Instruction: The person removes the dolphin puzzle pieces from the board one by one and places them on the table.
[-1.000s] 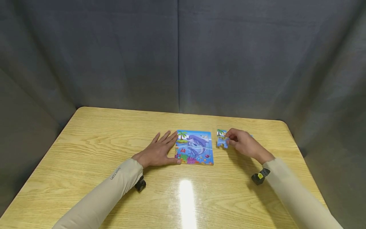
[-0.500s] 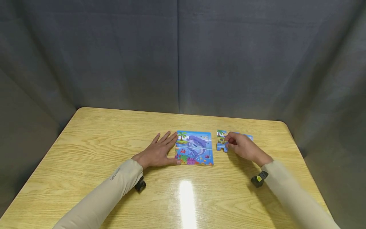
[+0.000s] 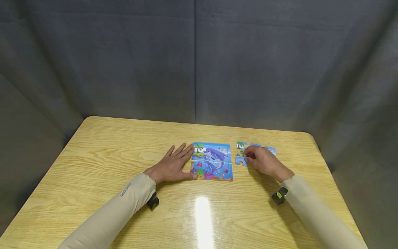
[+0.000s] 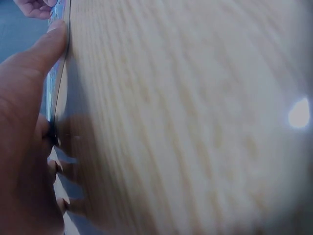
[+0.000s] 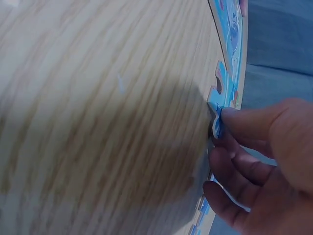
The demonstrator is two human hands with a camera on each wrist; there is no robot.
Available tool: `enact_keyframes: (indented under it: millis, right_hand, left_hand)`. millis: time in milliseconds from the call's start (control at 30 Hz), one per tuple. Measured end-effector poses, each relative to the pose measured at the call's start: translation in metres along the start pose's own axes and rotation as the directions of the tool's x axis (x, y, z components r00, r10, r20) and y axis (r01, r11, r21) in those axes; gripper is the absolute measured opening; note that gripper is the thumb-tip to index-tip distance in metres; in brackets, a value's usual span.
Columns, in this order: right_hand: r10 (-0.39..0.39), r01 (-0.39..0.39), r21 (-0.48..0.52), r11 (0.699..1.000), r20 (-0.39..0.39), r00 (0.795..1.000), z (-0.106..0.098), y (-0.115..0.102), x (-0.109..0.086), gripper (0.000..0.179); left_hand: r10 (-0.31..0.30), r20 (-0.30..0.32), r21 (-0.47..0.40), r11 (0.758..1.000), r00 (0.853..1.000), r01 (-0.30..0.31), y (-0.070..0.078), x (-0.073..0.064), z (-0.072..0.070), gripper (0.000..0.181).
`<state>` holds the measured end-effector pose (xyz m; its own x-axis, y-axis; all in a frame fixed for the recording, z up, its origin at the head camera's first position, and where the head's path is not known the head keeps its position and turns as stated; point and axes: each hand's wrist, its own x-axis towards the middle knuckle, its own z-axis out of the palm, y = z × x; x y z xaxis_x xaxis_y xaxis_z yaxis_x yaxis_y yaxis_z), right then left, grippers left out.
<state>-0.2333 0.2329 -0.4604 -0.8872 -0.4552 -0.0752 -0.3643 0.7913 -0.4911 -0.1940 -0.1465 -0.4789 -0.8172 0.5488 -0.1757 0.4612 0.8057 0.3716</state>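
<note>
A square dolphin puzzle [image 3: 212, 162] in its frame lies near the middle of the table. Flat and spread, my left hand [image 3: 171, 166] rests with thumb and fingertips at the puzzle's left edge. To the right of the frame, my right hand [image 3: 264, 160] pinches a blue puzzle piece [image 5: 216, 115] between thumb and finger; the piece is at table level. Just beyond it is a palm-tree piece [image 3: 240, 145], close against it in the head view. The hand partly covers both.
Two more blue pieces lie behind my right hand, a middle piece [image 3: 255, 145] and a right piece [image 3: 271, 150]. The wooden table [image 3: 130, 138] reaches back to a grey curtain [image 3: 140, 69].
My right hand has shifted slightly left and nearer, drawing the blue piece down a little from the palm-tree piece. Pieces behind the hand have come into view. My left hand keeps still.
</note>
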Motion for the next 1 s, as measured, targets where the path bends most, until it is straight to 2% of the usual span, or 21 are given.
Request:
enact_keyframes:
  millis: [133, 300, 567, 1000]
  right_hand:
    - [0.015, -0.015, -0.027, 1.000, -0.003, 1.000, -0.001, 0.000, 0.001, 0.012]
    - [0.026, -0.026, 0.024, 0.999, 0.004, 1.000, -0.003, 0.001, 0.003, 0.012]
    - [-0.020, 0.018, 0.096, 0.995, 0.021, 1.000, 0.002, -0.015, 0.007, 0.015]
    - [-0.103, 0.098, 0.082, 0.992, 0.056, 0.993, 0.009, -0.046, 0.022, 0.016]
  left_hand:
    - [0.002, -0.005, -0.003, 1.000, 1.000, -0.002, 0.000, 0.001, 0.000, 0.107]
    - [0.009, -0.005, -0.005, 1.000, 1.000, -0.009, -0.001, 0.001, 0.001, 0.107]
    - [0.011, -0.007, -0.009, 1.000, 1.000, -0.012, -0.001, 0.000, 0.003, 0.107]
    - [0.006, -0.001, 0.000, 1.000, 1.000, -0.006, -0.002, 0.002, 0.002, 0.108]
